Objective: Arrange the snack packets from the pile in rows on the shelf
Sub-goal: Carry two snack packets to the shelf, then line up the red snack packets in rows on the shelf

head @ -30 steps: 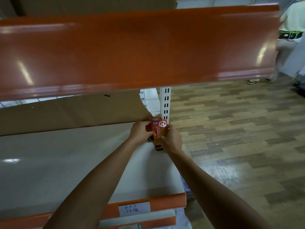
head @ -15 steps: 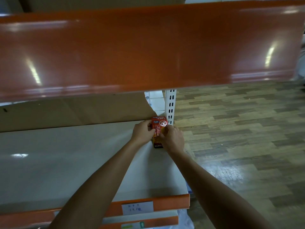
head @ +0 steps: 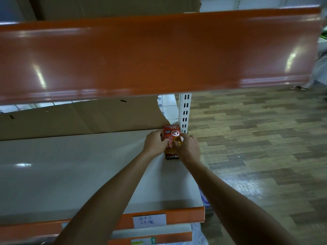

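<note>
Nearest the camera, a handwritten paper label [head: 149, 220] sits on the orange front lip of the white shelf [head: 70, 174]. Both bare forearms reach over the shelf board toward its back right corner. There the left hand [head: 154, 143] has its fingers curled against the left side of the snack packets [head: 171, 134], gripping them. The right hand [head: 188, 149] closes on them from the right, thumb and fingertips pinching the front near the middle. The red and orange packets stand on the shelf, a black band lettered "KONCH" at the bottom edge. How many packets the hands hold cannot be told. Just behind them a cardboard sheet [head: 79, 117] lines the back, with a white slotted upright [head: 184, 110] beside it. Above runs the orange upper shelf front [head: 159, 55]. To the right lies wood-patterned floor [head: 256, 138].
</note>
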Action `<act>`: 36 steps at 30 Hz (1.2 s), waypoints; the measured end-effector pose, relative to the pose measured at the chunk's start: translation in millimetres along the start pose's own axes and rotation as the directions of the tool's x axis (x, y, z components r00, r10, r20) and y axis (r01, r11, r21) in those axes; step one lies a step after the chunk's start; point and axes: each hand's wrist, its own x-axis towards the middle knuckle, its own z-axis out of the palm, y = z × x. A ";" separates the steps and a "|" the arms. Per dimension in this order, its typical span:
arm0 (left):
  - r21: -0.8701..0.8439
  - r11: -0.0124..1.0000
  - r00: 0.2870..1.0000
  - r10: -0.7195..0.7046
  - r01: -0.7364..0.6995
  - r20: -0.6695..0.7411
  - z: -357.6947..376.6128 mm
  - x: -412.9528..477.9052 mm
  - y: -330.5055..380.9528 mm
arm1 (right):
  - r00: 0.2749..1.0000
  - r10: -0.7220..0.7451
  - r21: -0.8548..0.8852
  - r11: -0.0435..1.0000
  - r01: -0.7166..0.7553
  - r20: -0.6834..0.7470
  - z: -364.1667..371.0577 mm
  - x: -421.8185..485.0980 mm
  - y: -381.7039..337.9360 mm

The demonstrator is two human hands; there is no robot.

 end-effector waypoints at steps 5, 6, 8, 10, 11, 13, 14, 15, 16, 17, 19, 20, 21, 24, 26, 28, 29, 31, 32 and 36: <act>0.015 1.000 0.999 0.014 -0.013 -0.035 -1.6 -4.2 -2.3 | 0.996 -0.040 -0.024 0.999 0.038 -0.086 4.3 -7.4 -3.2; 0.025 1.000 0.999 0.019 -0.018 -0.045 -2.2 -5.6 -2.8 | 0.993 -0.064 -0.036 0.997 0.061 -0.100 5.4 -9.4 -4.9; 0.074 0.997 0.998 0.039 -0.035 -0.056 -4.1 -9.8 -4.4 | 0.984 -0.139 -0.062 0.989 0.133 -0.112 7.8 -14.1 -9.4; 0.147 0.988 0.996 0.060 -0.050 -0.065 -8.1 -14.7 -7.4 | 0.967 -0.228 -0.080 0.972 0.220 -0.113 11.8 -18.5 -15.9; 0.183 0.982 0.995 0.066 -0.052 -0.070 -11.0 -17.4 -9.5 | 0.958 -0.264 -0.086 0.963 0.256 -0.107 15.1 -20.6 -19.8; 0.249 0.967 0.994 0.075 -0.053 -0.080 -18.9 -23.5 -15.6 | 0.945 -0.318 -0.081 0.947 0.312 -0.076 23.0 -25.3 -27.5; 0.270 0.962 0.994 0.074 -0.049 -0.083 -23.7 -27.2 -20.0 | 0.939 -0.340 -0.066 0.940 0.336 -0.055 27.7 -28.1 -31.8; 0.284 0.958 0.994 0.066 -0.038 -0.087 -28.9 -31.6 -25.0 | 0.933 -0.358 -0.047 0.933 0.357 -0.031 32.6 -31.4 -36.6; 0.296 0.955 0.994 0.052 -0.022 -0.093 -34.4 -36.2 -30.7 | 0.927 -0.374 -0.031 0.927 0.374 -0.006 37.9 -35.0 -41.6; 0.308 0.952 0.994 0.035 -0.003 -0.100 -40.2 -41.5 -37.2 | 0.921 -0.390 -0.020 0.920 0.390 0.021 43.5 -39.1 -46.8; 0.327 0.944 0.993 0.001 0.038 -0.119 -52.4 -52.4 -51.3 | 0.902 -0.424 -0.012 0.905 0.426 0.080 55.5 -48.2 -57.6; 0.337 0.940 0.991 -0.014 0.058 -0.131 -58.8 -58.2 -58.8 | 0.891 -0.440 -0.010 0.896 0.444 0.108 61.4 -53.2 -63.3; 0.349 0.934 0.989 -0.029 0.078 -0.143 -65.6 -64.3 -66.2 | 0.879 -0.458 -0.008 0.886 0.463 0.134 67.2 -58.6 -69.3; 0.383 0.914 0.980 -0.068 0.136 -0.185 -87.2 -84.9 -90.7 | 0.837 -0.513 -0.018 0.850 0.526 0.193 86.9 -76.3 -88.4; 0.400 0.900 0.972 -0.094 0.175 -0.215 -103.3 -100.7 -108.6 | 0.800 -0.550 -0.046 0.817 0.575 0.242 101.6 -90.3 -103.7; 0.412 0.885 0.963 -0.123 0.216 -0.242 -121.0 -116.7 -126.0 | 0.776 -0.565 -0.046 0.799 0.599 0.280 116.2 -105.9 -121.7; 0.419 0.877 0.958 -0.136 0.235 -0.253 -130.4 -124.6 -135.0 | 0.776 -0.564 -0.020 0.806 0.592 0.282 122.8 -115.0 -132.0; 0.426 0.864 0.947 -0.154 0.267 -0.282 -149.7 -139.3 -153.5 | 0.774 -0.567 0.030 0.812 0.583 0.281 136.1 -133.2 -153.0; 0.422 0.861 0.940 -0.160 0.282 -0.301 -159.9 -147.1 -163.1 | 0.765 -0.578 0.036 0.804 0.594 0.286 143.4 -142.8 -163.4; 0.407 0.850 0.912 -0.184 0.335 -0.366 -196.0 -178.3 -200.6 | 0.738 -0.602 0.056 0.785 0.618 0.306 173.9 -179.2 -200.5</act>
